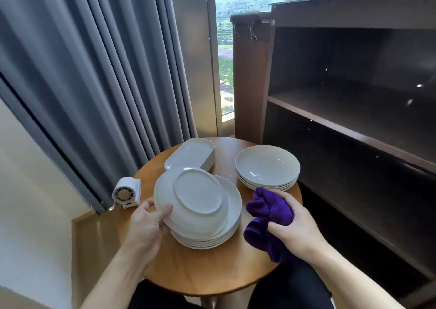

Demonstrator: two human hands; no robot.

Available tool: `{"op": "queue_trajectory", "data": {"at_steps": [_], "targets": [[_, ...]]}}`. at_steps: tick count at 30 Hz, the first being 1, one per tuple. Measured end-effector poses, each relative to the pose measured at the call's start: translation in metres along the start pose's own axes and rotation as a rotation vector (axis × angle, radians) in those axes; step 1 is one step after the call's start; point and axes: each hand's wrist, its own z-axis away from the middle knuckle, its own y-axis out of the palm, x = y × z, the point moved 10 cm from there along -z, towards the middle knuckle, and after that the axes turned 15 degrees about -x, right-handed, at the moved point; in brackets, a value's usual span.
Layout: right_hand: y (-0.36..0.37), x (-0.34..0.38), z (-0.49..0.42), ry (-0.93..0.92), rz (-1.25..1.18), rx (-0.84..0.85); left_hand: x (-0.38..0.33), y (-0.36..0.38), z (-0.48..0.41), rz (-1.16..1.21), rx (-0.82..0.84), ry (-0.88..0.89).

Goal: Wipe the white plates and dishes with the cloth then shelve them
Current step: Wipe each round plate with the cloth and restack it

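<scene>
The fragile, likely slick upturned plate [198, 191] is held at its rim by the left grip [151, 223], the purple cloth [266, 212] by the right grip [297, 230].

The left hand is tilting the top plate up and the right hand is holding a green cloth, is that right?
Not quite. In the head view the cloth in the right hand is purple, not green; the left hand does tilt the top plate up.

The round wooden counter [188, 268] is laden with three white stacks: round plates [232, 200], deep bowls [267, 167] and oblong dishes [193, 154]. A small white fan [126, 191] is set at its left edge.
</scene>
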Motion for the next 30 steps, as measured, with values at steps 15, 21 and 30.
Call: {"op": "queue_trajectory", "data": {"at_steps": [15, 21, 30], "targets": [[-0.066, -0.054, -0.037, 0.317, -0.178, -0.335, -0.072, 0.179, 0.108, -0.899, 0.223, 1.347], [-0.052, -0.059, -0.036, 0.366, -0.205, -0.293, -0.012, 0.267, 0.095, -1.395, 0.418, 1.654], [-0.038, -0.058, -0.032, 0.385, -0.198, -0.225, 0.056, 0.305, 0.062, -1.620, 0.571, 1.560]]}}
